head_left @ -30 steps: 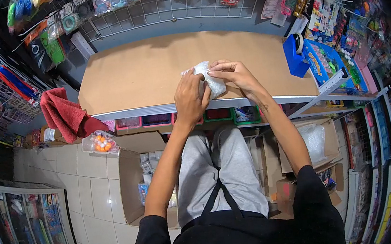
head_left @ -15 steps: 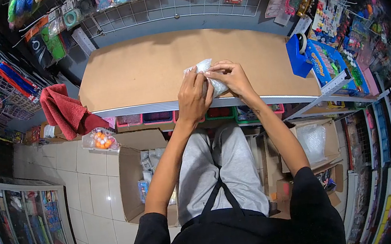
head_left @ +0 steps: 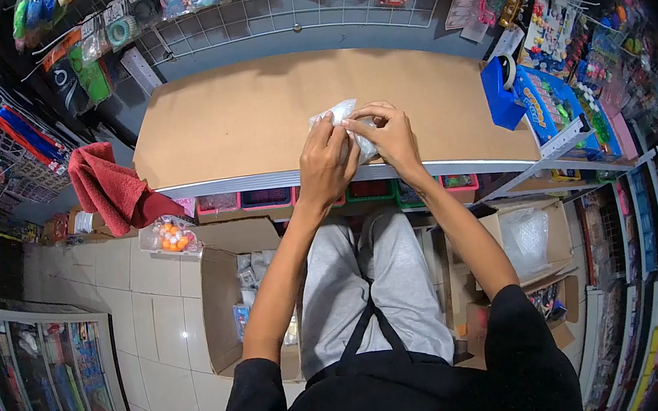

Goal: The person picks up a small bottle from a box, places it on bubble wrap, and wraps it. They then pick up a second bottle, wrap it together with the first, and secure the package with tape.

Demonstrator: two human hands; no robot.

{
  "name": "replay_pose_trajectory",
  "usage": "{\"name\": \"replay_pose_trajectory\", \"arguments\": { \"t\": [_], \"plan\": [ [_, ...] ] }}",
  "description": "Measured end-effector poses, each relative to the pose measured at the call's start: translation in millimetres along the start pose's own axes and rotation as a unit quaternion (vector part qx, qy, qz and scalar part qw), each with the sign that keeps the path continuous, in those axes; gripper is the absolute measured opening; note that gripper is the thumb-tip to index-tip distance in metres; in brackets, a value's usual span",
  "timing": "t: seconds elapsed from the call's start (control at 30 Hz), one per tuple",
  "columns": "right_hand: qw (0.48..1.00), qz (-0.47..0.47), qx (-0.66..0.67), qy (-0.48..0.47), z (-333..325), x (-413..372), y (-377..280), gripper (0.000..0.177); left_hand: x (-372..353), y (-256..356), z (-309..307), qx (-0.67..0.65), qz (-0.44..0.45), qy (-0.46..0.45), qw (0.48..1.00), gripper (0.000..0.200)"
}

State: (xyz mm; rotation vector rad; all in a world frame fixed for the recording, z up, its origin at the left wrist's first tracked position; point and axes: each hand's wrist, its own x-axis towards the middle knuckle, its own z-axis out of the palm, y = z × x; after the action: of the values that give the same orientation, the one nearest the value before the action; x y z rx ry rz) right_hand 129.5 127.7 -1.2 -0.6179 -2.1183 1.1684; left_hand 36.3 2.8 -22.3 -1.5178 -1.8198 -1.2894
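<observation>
A small bundle of whitish, see-through bubble wrap [head_left: 343, 111] is between my hands, over the front part of the brown tabletop [head_left: 239, 126]. My left hand [head_left: 326, 155] is closed around its left side, fingers curled over the top. From the right, my right hand [head_left: 387, 134] pinches the wrap near its middle with thumb and forefinger. Whatever lies inside the wrap is hidden. Both hands are close together and nearly touch at the fingertips.
A blue tape dispenser [head_left: 501, 92] stands at the table's right end, beside a blue toy box [head_left: 550, 111]. A red cloth [head_left: 112, 185] hangs at the left corner. Below are an open carton [head_left: 223, 307] and another carton holding bubble wrap [head_left: 526, 238].
My right hand has shifted slightly left and its wrist has turned a little. The left hand keeps its hold on the wrap, almost unmoved.
</observation>
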Motion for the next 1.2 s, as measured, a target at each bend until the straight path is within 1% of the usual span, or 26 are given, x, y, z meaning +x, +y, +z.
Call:
{"name": "replay_pose_trajectory", "arguments": {
  "t": [0.03,0.13,0.23,0.27,0.37,0.47,0.5,0.57,0.67,0.7,0.77,0.8,0.87,0.97,1.0,1.03,1.07,1.1,1.17,1.2],
  "plan": [
    [1.0,0.006,-0.006,0.002,0,1,0,0.038,-1,-1,0,-0.002,-0.004,-0.001,1.0,0.027],
    [0.996,0.076,-0.024,0.026,1,6,6,0.064,-2,-1,2,-0.012,-0.011,-0.005,1.0,0.028],
    [0.998,-0.004,-0.036,0.046,-3,24,17,0.081,-3,-3,1,-0.013,-0.019,-0.012,1.0,0.029],
    [0.997,0.046,0.03,-0.046,-5,28,21,0.08,-3,-4,1,-0.012,-0.019,-0.017,1.0,0.029],
    [0.995,-0.005,0.015,-0.096,-8,41,30,0.077,-5,-7,1,-0.009,-0.017,-0.025,1.0,0.032],
    [0.975,0.05,0.074,-0.201,-10,57,41,0.058,-7,-9,2,-0.03,-0.031,-0.048,0.998,0.04],
    [0.972,0.071,0.078,-0.211,-11,58,35,0.056,-4,-5,-2,-0.041,-0.039,-0.059,0.997,0.044],
    [0.963,0.117,0.085,-0.228,-14,55,26,0.052,-1,0,-16,-0.035,0.008,-0.091,0.995,0.053],
    [0.945,0.098,0.201,-0.239,-21,43,17,0.049,-3,-2,-23,-0.005,0.071,-0.126,0.99,0.065],
    [0.939,0.105,0.24,-0.223,-22,42,17,0.046,-2,-6,-24,0.013,0.092,-0.132,0.987,0.068],
    [0.922,0.118,0.314,-0.196,-23,41,16,0.039,-4,-8,-25,0.027,0.102,-0.134,0.985,0.068],
    [0.928,0.13,0.3,-0.18,-27,40,12,0.041,-6,-9,-24,0.033,0.101,-0.139,0.985,0.067],
    [0.943,0.088,0.27,-0.175,-31,44,27,0.04,-11,-15,-21,0.035,0.102,-0.149,0.983,0.064],
    [0.959,0.03,0.224,-0.168,-47,37,30,0.039,-9,-7,-35,0.025,0.113,-0.107,0.988,0.055],
    [0.963,0.013,0.21,-0.167,-50,29,27,0.038,-10,-2,-39,-0.091,-0.006,-0.079,0.993,0.048],
    [0.962,0.01,0.22,-0.159,-52,20,22,0.039,-11,2,-43,-0.203,-0.124,-0.048,0.97,0.043],
    [0.961,0.008,0.231,-0.152,-53,11,16,0.041,-11,4,-47,-0.308,-0.239,-0.015,0.921,0.039],
    [0.959,0.006,0.242,-0.146,-53,1,9,0.042,-9,4,-50,-0.354,-0.276,0.023,0.893,0.04],
    [0.957,-0.027,0.23,-0.174,-45,-24,-12,0.052,-7,6,-55,-0.438,-0.348,0.1,0.823,0.047],
    [0.956,-0.043,0.223,-0.187,-40,-38,-24,0.057,-4,22,-59,-0.455,-0.353,0.13,0.807,0.055]
  ]
}}
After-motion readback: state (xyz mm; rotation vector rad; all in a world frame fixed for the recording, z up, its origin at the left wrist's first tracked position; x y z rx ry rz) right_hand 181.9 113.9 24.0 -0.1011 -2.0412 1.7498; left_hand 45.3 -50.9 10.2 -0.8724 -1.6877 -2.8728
